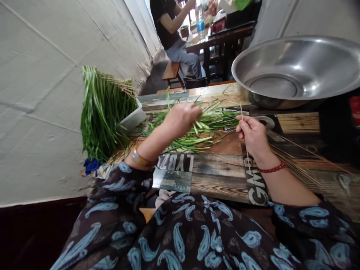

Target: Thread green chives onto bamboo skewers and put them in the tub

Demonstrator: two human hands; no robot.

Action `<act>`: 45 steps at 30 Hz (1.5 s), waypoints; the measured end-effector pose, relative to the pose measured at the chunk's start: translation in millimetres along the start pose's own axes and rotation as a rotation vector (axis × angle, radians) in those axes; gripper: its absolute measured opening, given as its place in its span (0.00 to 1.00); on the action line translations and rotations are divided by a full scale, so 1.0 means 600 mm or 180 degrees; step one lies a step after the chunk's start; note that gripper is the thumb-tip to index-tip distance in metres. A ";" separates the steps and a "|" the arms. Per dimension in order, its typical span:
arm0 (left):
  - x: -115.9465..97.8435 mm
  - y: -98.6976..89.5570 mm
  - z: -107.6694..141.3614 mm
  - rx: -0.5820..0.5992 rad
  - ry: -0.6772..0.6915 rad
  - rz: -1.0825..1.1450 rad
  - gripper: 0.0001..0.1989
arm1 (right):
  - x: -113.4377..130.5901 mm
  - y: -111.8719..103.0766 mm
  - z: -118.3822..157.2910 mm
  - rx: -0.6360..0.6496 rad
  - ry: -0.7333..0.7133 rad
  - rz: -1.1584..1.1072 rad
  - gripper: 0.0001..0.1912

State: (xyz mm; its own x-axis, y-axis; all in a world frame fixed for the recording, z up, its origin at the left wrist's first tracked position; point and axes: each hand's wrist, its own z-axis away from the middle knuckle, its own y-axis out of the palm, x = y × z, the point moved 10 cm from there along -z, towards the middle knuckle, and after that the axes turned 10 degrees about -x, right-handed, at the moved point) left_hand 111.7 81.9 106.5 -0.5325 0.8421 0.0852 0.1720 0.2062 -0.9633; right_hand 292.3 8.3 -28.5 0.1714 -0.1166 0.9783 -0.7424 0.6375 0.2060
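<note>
Loose green stalks [194, 141] lie across the middle of the wood-patterned table [219, 165]. Over them is my left hand [184, 117], its fingers bent together and partly blurred; pale stalk ends show just beneath, and what it grips cannot be made out. A thin wooden skewer [246, 144] stands nearly upright, pinched between the thumb and fingers of my right hand [251, 135]. More skewers [295, 165] lie on the table beside my right wrist. At the left, a big bundle of long green leaves on skewers [102, 112] hangs over a white container [133, 119].
A large steel basin [295, 71] sits at the back right of the table. The wall [42, 93] borders the left side. Beyond the table, a person [174, 30] sits on a stool at another table with a bottle [200, 18]. Blue material [91, 165] lies below the bundle.
</note>
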 end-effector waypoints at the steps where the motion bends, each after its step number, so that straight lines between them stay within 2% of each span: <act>1: -0.008 0.042 0.023 0.0234 0.0039 0.0077 0.08 | 0.000 -0.001 0.000 -0.0016 0.0003 0.0011 0.13; 3: -0.015 0.108 0.071 0.0499 0.0085 0.0338 0.15 | -0.001 -0.001 -0.001 -0.0028 0.0024 0.0012 0.13; 5: -0.011 0.138 0.111 0.0492 0.0083 0.0590 0.28 | -0.003 0.000 -0.003 -0.0021 0.0048 0.0010 0.14; 8: 0.010 0.138 0.150 0.0402 -0.0001 0.0633 0.41 | -0.003 0.001 -0.003 -0.0025 0.0067 -0.0001 0.14; 11: 0.027 0.132 0.170 0.0569 -0.0082 0.0479 0.47 | -0.003 0.000 -0.002 -0.0046 0.0079 -0.0004 0.13; 13: 0.040 0.141 0.178 0.0784 -0.0183 0.0404 0.48 | -0.005 0.000 0.000 -0.0033 0.0108 0.0025 0.12; 15: 0.054 0.157 0.184 0.0930 -0.0313 0.0363 0.45 | -0.007 -0.001 0.000 -0.0021 0.0117 0.0054 0.12; 18: 0.074 0.172 0.177 0.0788 -0.0455 0.0229 0.35 | -0.009 -0.003 0.000 -0.0025 0.0101 0.0064 0.13; 21: 0.098 0.172 0.157 0.0442 -0.0760 -0.0144 0.23 | -0.014 -0.004 0.000 -0.0014 0.0132 0.0086 0.13; 24: 0.119 0.171 0.134 0.0207 -0.1180 -0.0437 0.18 | -0.016 -0.004 0.000 -0.0007 0.0117 0.0126 0.14; 27: 0.124 0.169 0.113 -0.0042 -0.1352 -0.0516 0.19 | -0.019 -0.003 0.000 0.0000 0.0157 0.0112 0.15; 31: 0.112 0.171 0.113 -0.0112 -0.1210 -0.0211 0.28 | -0.024 -0.001 -0.002 0.0032 0.0221 0.0090 0.18; 34: 0.094 0.157 0.144 -0.0078 -0.1035 0.0152 0.33 | -0.028 0.002 -0.001 0.0119 0.0258 0.0161 0.19; 39: 0.064 0.116 0.221 -0.0202 -0.0767 0.0988 0.30 | -0.034 0.015 0.013 0.0392 0.0162 0.0549 0.21; 41: 0.087 0.099 0.253 -0.0518 -0.1037 0.1222 0.29 | -0.044 0.026 0.023 0.0612 0.0142 0.0747 0.23; 45: 0.184 0.084 0.329 -0.1298 -0.2140 0.1386 0.27 | -0.059 0.044 0.038 0.0951 -0.0103 0.1139 0.24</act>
State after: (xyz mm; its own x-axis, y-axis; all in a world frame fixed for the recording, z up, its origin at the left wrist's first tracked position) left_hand -101.7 86.9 17.2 -0.7019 0.4440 -0.5570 0.6848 0.2055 -0.6991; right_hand 251.9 11.8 -57.4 -0.1463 0.0439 0.9883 -0.9060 0.3951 -0.1516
